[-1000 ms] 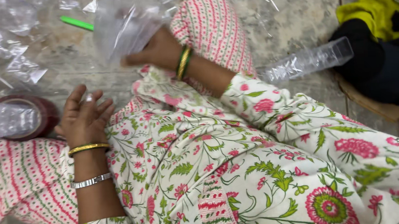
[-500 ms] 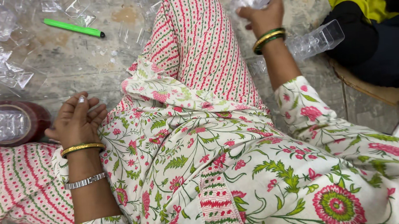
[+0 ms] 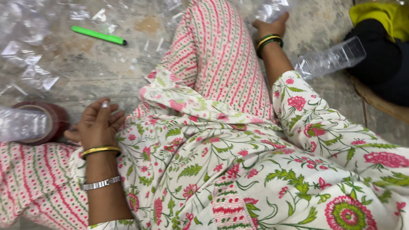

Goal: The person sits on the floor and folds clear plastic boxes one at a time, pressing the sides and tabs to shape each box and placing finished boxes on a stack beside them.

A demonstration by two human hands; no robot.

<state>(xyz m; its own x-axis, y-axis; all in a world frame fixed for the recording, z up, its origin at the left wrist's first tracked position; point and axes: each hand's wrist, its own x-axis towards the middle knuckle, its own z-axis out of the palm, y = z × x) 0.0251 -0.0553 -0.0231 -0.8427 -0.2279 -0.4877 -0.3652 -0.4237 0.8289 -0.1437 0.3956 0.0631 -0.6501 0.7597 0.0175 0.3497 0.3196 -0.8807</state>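
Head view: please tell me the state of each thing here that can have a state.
Left hand: resting on the lap, fingers curled, holding nothing.
Right hand: closed on a clear plastic piece.
Green pen: lying flat on the floor.
Clear tube: lying on its side.
Dark red tape roll: on the floor, partly hidden.

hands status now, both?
Left hand: loosely curled, resting on the lap, holding nothing visible.
Right hand: closed on a clear plastic bag out on the floor.
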